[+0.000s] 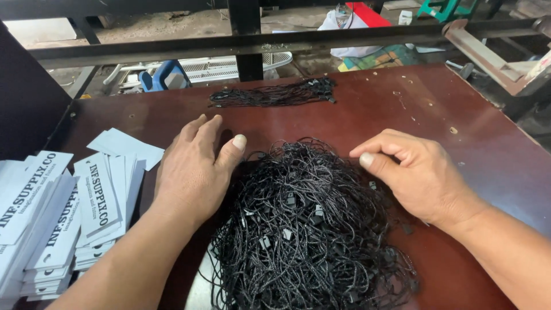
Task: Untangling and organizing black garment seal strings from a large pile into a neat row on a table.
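White tags (stacked) beside left hand

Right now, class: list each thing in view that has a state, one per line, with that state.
Left hand: open, flat beside the pile.
Right hand: fingers curled, at the pile's edge.
Black string pile: loose, tangled.
Small string bundle: laid out straight, apart.
White tags: stacked, fanned.

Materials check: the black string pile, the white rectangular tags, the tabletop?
Tangled black string pile: looks like braided synthetic or cotton cord, matte, with small black clasps that seem plastic. White rectangular tags: flat, thin-edged stacks, likely matte card. Dark red-brown tabletop: glossy, reflective, chipped in spots; probably laminated or varnished board.
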